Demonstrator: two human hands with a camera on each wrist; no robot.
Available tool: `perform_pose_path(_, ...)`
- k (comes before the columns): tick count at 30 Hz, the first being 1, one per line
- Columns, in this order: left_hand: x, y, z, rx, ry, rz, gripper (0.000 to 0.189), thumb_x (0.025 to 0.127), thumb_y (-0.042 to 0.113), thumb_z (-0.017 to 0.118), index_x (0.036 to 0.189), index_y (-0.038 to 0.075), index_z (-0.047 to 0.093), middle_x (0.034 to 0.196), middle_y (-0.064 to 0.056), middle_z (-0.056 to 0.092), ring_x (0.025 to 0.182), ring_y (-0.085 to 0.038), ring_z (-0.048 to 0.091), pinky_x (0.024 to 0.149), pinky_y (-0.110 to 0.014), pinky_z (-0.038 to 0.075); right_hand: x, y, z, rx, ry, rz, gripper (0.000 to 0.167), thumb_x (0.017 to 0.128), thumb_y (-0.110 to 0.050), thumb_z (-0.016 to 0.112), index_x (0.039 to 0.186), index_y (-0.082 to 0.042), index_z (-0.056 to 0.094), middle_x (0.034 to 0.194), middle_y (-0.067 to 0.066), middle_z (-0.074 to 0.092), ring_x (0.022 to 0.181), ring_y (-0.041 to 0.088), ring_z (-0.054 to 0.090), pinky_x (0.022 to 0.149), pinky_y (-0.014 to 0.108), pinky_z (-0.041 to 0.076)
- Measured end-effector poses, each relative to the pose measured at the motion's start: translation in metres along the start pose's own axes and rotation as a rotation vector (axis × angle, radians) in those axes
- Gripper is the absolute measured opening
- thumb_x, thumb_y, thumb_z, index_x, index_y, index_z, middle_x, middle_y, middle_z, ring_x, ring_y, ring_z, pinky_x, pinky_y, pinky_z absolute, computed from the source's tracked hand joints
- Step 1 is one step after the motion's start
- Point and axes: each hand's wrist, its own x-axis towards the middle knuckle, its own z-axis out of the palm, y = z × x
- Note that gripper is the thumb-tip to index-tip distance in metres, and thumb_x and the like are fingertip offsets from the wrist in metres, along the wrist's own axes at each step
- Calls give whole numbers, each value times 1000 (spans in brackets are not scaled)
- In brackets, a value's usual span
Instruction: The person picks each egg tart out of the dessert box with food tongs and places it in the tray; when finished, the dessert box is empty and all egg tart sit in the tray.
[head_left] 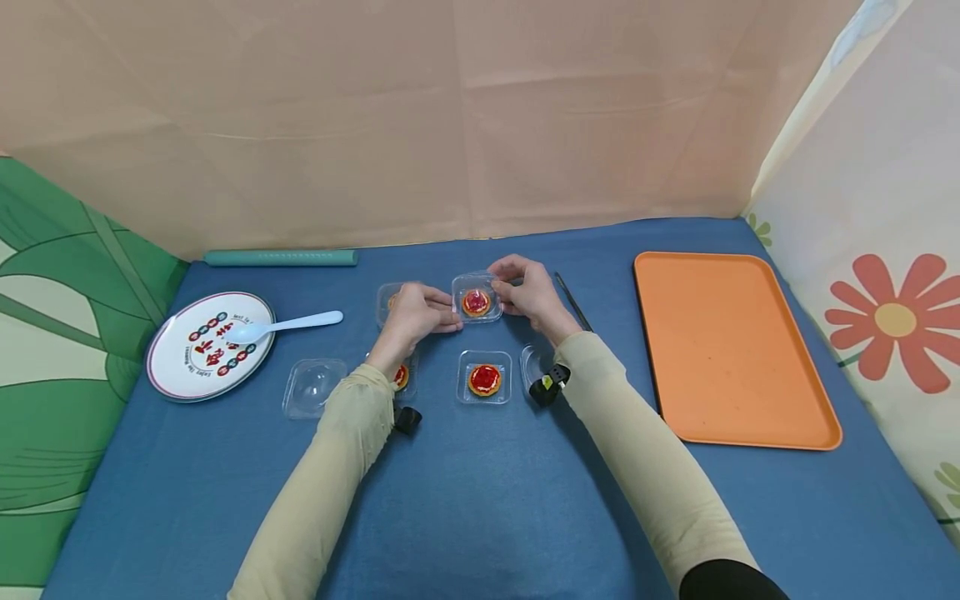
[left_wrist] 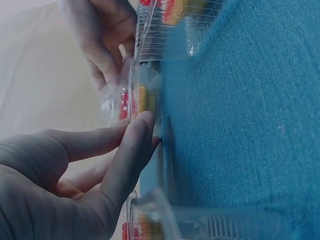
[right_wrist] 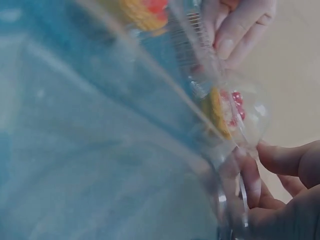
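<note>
In the head view a small clear plastic box (head_left: 458, 286) with a red-topped tart (head_left: 476, 302) inside is between the two hands. My left hand (head_left: 416, 312) pinches its left edge between thumb and fingers. At the opposite side, my right hand (head_left: 532, 287) pinches the rim. The wrist views show a domed lid (right_wrist: 256, 112) over this tart. Nearer to me stands another clear box (head_left: 465, 397) with a red-topped tart (head_left: 484, 380). Further boxed tarts (head_left: 401, 377) are partly hidden by the left hand and forearm.
An empty clear lid (head_left: 309, 389) lies left of the left forearm; another clear piece (head_left: 531, 365) is under the right wrist. A plate (head_left: 176, 354) with a white spoon (head_left: 303, 322), a green roll (head_left: 281, 258), a dark thin stick (head_left: 573, 300) and an orange tray (head_left: 738, 350) lie around.
</note>
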Motion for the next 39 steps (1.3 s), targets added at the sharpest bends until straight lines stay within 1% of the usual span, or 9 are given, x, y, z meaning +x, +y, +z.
perform_pose_path(3, 0, 0, -1, -3, -4, -5, 36, 99, -12, 69, 134, -18, 62, 116, -34, 73, 91, -27, 80, 90, -38, 66, 1, 0, -1, 1, -16, 26, 24, 107, -5, 66, 131, -4, 69, 114, 10, 59, 78, 17, 57, 61, 19, 59)
perform_pose_path(10, -1, 0, -2, -18, -16, -8, 35, 100, -9, 69, 133, -17, 63, 115, -33, 73, 89, -24, 80, 89, -38, 66, 2, 0, -3, 6, -41, 73, 24, 110, -9, 63, 132, -3, 68, 107, 9, 58, 77, 16, 55, 63, 20, 59)
perform_pose_path(14, -2, -1, -5, -23, -18, -6, 34, 101, -6, 71, 132, -16, 64, 115, -32, 74, 88, -24, 80, 88, -37, 66, 2, 1, -3, 20, -43, 83, 24, 110, -10, 63, 133, -3, 68, 109, 10, 59, 78, 17, 56, 64, 20, 60)
perform_pose_path(23, -8, 1, -11, 21, -18, 25, 35, 101, 0, 74, 131, -15, 65, 111, -30, 75, 88, -22, 80, 91, -38, 65, -2, -4, -2, 39, -56, 83, 27, 110, -10, 63, 135, -3, 68, 115, 12, 61, 77, 16, 58, 65, 20, 62)
perform_pose_path(27, -9, 3, -11, 4, -16, 30, 34, 101, -2, 73, 131, -16, 65, 113, -31, 75, 85, -20, 79, 92, -40, 65, -3, -6, -2, 15, -50, 77, 27, 110, -10, 63, 136, -5, 69, 121, 13, 62, 81, 16, 58, 71, 26, 65)
perform_pose_path(31, -11, 6, -12, -5, -8, 40, 32, 101, -4, 71, 131, -16, 66, 115, -33, 73, 82, -19, 79, 91, -41, 65, -3, -7, -3, -29, -43, 31, 27, 110, -13, 64, 136, -8, 70, 127, 13, 63, 85, 20, 60, 78, 35, 63)
perform_pose_path(35, -10, 8, -13, -11, -8, 43, 32, 102, -5, 70, 132, -16, 65, 117, -33, 72, 82, -18, 78, 90, -39, 65, -5, -9, -6, -75, -43, -34, 27, 110, -14, 65, 136, -10, 70, 114, 12, 65, 79, 24, 59, 66, 33, 53)
perform_pose_path(37, -9, 9, -14, -15, -2, 46, 32, 102, -5, 70, 132, -15, 65, 118, -31, 72, 82, -18, 78, 91, -39, 65, -6, -10, -7, -66, -49, -55, 28, 110, -14, 64, 137, -10, 70, 105, 11, 64, 73, 24, 57, 60, 31, 47)
perform_pose_path(39, -8, 11, -15, -13, 9, 54, 31, 102, -4, 71, 131, -14, 66, 117, -29, 71, 82, -18, 78, 92, -41, 64, -7, -12, -7, -37, -55, -65, 29, 110, -13, 63, 139, -10, 69, 101, 10, 64, 69, 23, 57, 57, 29, 46)
